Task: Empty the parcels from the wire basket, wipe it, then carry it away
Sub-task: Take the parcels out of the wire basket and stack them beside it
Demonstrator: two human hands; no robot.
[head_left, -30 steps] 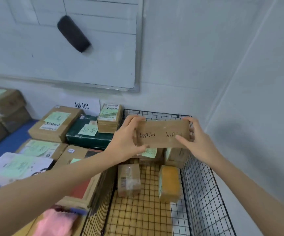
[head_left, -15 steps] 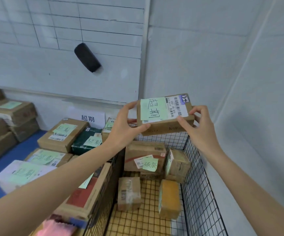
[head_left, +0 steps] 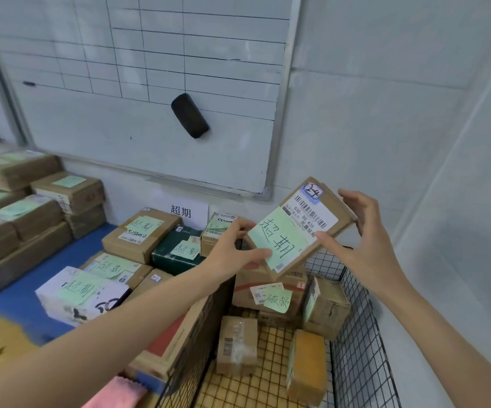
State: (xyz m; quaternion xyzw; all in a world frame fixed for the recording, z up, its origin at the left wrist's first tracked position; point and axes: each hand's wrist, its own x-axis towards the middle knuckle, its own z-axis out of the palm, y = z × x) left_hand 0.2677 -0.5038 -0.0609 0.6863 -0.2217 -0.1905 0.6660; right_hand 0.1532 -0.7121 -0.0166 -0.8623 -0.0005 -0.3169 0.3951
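Note:
A flat brown parcel (head_left: 323, 207) with a white shipping label and a green sticky note is held tilted above the black wire basket (head_left: 356, 334). My left hand (head_left: 235, 248) pinches its lower left corner, thumb on the green note. My right hand (head_left: 362, 240) grips its right edge. Inside the basket lie several parcels: a large box with a green note (head_left: 270, 293), a small cube box (head_left: 326, 307), a taped brown box (head_left: 236, 343) and a yellow-brown packet (head_left: 307, 366).
Several labelled parcels (head_left: 141, 237) lie on a blue surface left of the basket, with more stacked boxes (head_left: 32, 207) at far left. A pink cloth (head_left: 117, 393) lies at the bottom. A whiteboard (head_left: 138, 83) with a black eraser (head_left: 189, 116) hangs behind; white walls close the right.
Both hands have lifted the flat parcel out of the basket and turned its labelled face toward me, then tilted it with the right end up. My view has risen.

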